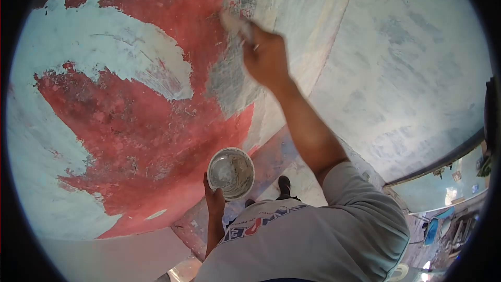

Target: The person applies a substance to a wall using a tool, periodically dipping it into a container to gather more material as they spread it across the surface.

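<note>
My right hand (267, 61) is raised to the wall, its fingers closed round a putty knife (233, 23) that motion blurs. The knife's tip is over the border of red paint (203, 47) and a bare grey patch (229, 81); contact cannot be made out. Lower down, my left hand (215, 198) grips the side of a round tub (252, 178). Whitish-grey paste (224, 172) smears the tub's inside and bottom. Pale filler (120, 36) lies in a broad curved band over the red wall on the left.
A second wall (412, 73), pale with grey smears, meets this one at a corner on the right. Below are the floor (308, 177) and a dark shoe (284, 185). Through an opening at lower right, a blue object (431, 231) and other clutter show.
</note>
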`<state>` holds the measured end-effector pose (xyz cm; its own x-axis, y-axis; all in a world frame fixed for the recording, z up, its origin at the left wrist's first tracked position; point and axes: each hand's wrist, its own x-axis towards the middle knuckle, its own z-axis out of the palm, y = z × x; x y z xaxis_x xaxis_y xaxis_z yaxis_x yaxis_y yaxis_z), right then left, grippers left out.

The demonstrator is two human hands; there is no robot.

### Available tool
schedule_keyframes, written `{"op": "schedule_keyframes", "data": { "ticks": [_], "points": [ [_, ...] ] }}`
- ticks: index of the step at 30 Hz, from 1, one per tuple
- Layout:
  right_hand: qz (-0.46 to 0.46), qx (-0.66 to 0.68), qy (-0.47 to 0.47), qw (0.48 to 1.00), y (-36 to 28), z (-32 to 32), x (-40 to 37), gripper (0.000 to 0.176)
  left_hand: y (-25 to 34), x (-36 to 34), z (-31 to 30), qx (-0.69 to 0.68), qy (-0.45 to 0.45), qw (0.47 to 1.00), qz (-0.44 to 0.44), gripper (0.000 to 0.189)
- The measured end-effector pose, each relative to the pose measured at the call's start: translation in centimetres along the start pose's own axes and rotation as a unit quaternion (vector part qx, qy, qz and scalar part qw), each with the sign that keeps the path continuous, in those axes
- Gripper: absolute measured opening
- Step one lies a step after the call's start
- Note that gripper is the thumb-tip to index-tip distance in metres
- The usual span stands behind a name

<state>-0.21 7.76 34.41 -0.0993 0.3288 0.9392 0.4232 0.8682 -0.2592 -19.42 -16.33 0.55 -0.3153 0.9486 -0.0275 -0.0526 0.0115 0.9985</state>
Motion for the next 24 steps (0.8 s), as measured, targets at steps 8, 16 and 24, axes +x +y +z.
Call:
{"op": "schedule_keyframes", "data": {
  "ticks": [8, 16, 24],
  "points": [
    [-0.175, -0.161, -0.014, 0.971, 7.3, 1.5, -1.9, 0.05, -1.4, -0.7, -0.4, -0.004, 0.038, 0.999, -0.011, 0.079],
    [-0.09, -0.113, -0.114, 0.983, 8.1, -2.4, -4.5, 0.063, -0.9, -0.5, -0.7, -0.01, 0.037, 0.999, -0.035, 0.078],
    [-0.131, -0.15, -0.02, 0.98, 8.6, -0.9, 0.1, 0.059, -6.3, -0.2, -2.5, -0.037, 0.015, 0.999, -0.017, 0.079]
  ]
}}
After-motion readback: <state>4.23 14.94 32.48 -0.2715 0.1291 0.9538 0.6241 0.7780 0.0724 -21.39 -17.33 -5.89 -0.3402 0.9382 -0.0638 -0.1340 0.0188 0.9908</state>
